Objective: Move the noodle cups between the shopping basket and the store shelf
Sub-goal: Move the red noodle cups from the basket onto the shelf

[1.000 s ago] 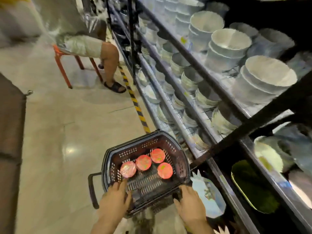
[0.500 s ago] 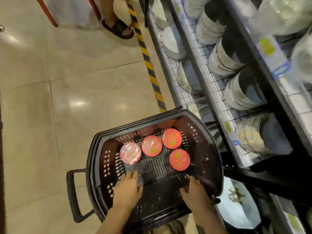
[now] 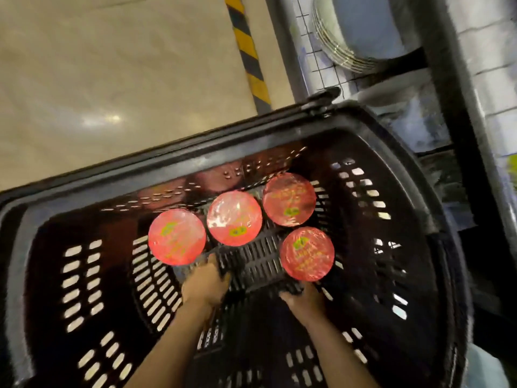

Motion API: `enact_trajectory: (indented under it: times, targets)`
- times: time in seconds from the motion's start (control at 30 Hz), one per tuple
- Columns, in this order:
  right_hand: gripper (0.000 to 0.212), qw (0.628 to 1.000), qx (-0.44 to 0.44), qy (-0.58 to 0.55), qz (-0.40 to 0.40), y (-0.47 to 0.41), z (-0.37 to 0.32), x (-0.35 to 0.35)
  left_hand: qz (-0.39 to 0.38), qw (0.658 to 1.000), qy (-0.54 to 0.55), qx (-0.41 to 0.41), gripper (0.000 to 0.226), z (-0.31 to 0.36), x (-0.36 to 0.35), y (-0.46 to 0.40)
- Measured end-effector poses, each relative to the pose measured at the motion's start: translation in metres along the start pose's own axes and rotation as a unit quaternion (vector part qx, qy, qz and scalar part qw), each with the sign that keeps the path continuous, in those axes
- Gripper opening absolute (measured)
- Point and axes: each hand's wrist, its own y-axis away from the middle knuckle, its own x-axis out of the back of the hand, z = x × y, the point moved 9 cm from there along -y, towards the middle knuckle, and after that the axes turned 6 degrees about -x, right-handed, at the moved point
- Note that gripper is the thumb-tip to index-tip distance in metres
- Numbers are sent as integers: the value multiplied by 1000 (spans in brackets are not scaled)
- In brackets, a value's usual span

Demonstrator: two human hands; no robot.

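Head view, looking down into dark shopping basket (image 3: 92,189) filling lower frame. Four red-lidded noodle cups (image 3: 234,218) standing upright on basket floor at centre, three in a row, fourth lower right. Left hand (image 3: 205,284) just below leftmost cup, right hand (image 3: 305,296) touching fourth cup's near edge; finger state of both blurred, cannot tell. Store shelf (image 3: 330,60) with stacked plates (image 3: 363,26) upper right; striped floor tape (image 3: 249,51) at top centre.

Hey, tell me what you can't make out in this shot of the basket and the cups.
Head view only:
- Lid print on the four cups: blurred.
- Cup sides: hidden under their lids.
- Left hand and right hand fingertips: smeared, so contact with any cup is unclear.
- Basket near rim: cut off by the bottom edge.
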Motion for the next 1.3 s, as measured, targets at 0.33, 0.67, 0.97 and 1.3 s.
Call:
enact_trajectory:
  times: [0.33, 0.67, 0.97, 1.3]
  targets:
    - [46, 845, -139, -516, -19, -24, 17, -10, 139, 906, 399, 0, 45, 3, 7, -33]
    - [17, 828, -162, -536, 39, -20, 29, 6, 186, 851, 489, 50, 56, 5, 6, -29]
    - [18, 885, -78, -446, 106, -8, 14, 38, 226, 922, 313, -22, 47, 25, 43, -6]
    - [91, 993, -10, -109, 51, -32, -11, 13, 131, 980, 138, -65, 84, 23, 9, -26]
